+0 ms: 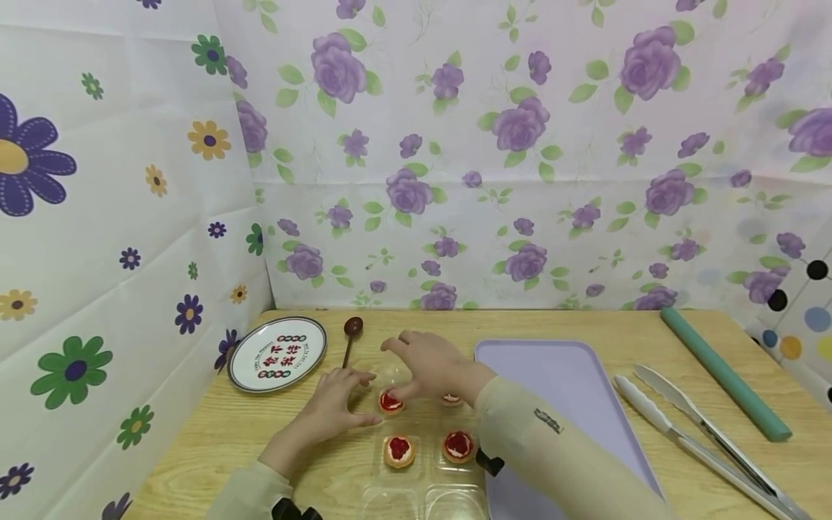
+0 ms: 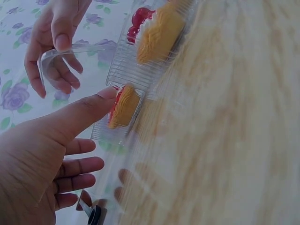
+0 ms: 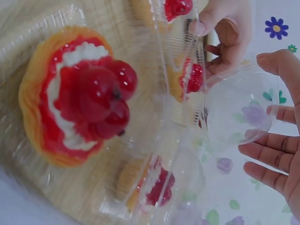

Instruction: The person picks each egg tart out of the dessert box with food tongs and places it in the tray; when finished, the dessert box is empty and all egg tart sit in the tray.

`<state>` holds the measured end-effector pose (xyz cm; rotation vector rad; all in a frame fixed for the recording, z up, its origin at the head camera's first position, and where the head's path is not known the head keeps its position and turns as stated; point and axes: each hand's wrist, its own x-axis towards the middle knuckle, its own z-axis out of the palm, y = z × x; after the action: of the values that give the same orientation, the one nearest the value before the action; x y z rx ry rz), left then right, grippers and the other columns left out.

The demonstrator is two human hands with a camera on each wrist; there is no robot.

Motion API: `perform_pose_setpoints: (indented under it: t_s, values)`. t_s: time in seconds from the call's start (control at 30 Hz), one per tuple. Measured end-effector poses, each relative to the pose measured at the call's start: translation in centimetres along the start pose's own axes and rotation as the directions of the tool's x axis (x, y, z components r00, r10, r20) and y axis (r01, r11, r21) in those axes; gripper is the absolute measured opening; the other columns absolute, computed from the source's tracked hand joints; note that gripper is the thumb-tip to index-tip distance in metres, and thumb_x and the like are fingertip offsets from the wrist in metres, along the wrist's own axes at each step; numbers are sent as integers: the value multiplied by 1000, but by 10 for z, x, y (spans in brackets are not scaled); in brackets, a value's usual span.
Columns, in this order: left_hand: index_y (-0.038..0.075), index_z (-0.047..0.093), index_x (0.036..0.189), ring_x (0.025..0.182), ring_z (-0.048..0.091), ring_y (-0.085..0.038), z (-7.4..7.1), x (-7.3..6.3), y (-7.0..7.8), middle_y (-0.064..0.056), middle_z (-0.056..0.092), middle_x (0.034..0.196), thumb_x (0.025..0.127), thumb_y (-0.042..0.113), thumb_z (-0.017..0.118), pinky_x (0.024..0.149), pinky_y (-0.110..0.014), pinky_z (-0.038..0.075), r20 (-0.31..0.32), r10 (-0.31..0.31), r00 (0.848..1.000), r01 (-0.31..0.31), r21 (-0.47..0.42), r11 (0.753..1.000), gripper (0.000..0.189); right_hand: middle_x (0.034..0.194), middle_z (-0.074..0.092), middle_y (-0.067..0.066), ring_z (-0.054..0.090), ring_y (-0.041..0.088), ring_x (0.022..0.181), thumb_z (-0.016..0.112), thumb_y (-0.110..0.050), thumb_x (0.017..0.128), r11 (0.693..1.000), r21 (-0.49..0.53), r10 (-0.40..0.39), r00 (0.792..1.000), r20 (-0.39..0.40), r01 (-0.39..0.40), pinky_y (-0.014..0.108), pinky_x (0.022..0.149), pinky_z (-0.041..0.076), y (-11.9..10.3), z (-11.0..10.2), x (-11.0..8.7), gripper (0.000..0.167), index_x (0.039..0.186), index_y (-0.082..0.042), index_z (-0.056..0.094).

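My right hand (image 1: 442,365) holds a clear domed plastic lid (image 3: 234,110), thumb on one side of it and fingers on the other. My left hand (image 1: 331,408) is at the left of the clear plastic container, its thumb at the edge by the far-left tart (image 1: 391,401) and its other fingers loosely bent and apart from it. Each tart has a golden crust, white cream and red berries. The near-left tart (image 1: 399,452) and near-right tart (image 1: 458,446) sit in their compartments. Behind my right wrist, a further tart (image 1: 451,399) is partly hidden.
A lilac tray (image 1: 552,361) lies right of the container, partly under my right forearm. Beyond it are metal tongs (image 1: 702,440) and a green roll (image 1: 724,372). A white plate (image 1: 277,354) and a dark spoon (image 1: 352,332) lie at the back left. Clear empty hollows (image 1: 455,498) show nearest me.
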<state>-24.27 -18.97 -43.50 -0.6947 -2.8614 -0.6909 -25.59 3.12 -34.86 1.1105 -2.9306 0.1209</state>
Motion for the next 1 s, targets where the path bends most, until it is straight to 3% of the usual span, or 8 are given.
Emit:
perform_pose_setpoints:
  t_s: [0.2, 0.43, 0.57, 0.8, 1.0]
  values:
    - [13, 60, 126, 109, 52, -21, -1, 2, 1, 1, 63, 110, 69, 48, 81, 96, -42, 39, 1, -18, 1000, 18, 8, 1000, 70, 132, 56, 5, 59, 25, 115, 68, -54, 80, 999, 39, 10, 998, -63, -8, 41, 101, 49, 8, -6, -8, 77, 142, -16, 41]
    - [14, 57, 132, 122, 48, -30, -7, 1, 5, -10, 58, 129, 72, 46, 80, 104, -50, 36, -10, -35, 999, 35, 2, 999, 72, 126, 61, 6, 61, 25, 111, 70, -52, 79, 995, 101, 19, 992, -127, -7, 41, 98, 50, 15, -8, -17, 78, 139, -11, 42]
    - [14, 55, 134, 126, 46, -30, -10, 0, 11, -10, 55, 132, 72, 47, 79, 109, -54, 33, -35, -7, 999, 6, -15, 1000, 75, 125, 61, 7, 61, 26, 111, 69, -51, 78, 993, 120, 11, 986, -164, 9, 41, 96, 51, 17, -8, -21, 77, 138, -11, 42]
    - [11, 54, 134, 123, 48, -30, -14, 0, 30, -9, 56, 128, 70, 45, 81, 104, -54, 39, -107, 70, 992, -74, -31, 997, 77, 127, 59, 8, 59, 24, 114, 68, -49, 79, 976, 218, 11, 981, -193, 31, 41, 96, 51, 18, -4, -28, 75, 139, -13, 41]
    - [8, 53, 135, 122, 49, -30, -14, 0, 37, -9, 57, 127, 69, 39, 84, 103, -54, 39, -128, 93, 987, -101, -57, 993, 79, 130, 57, 8, 56, 24, 118, 70, -45, 79, 955, 292, 9, 979, -203, 52, 43, 99, 49, 18, -1, -34, 75, 140, -13, 40]
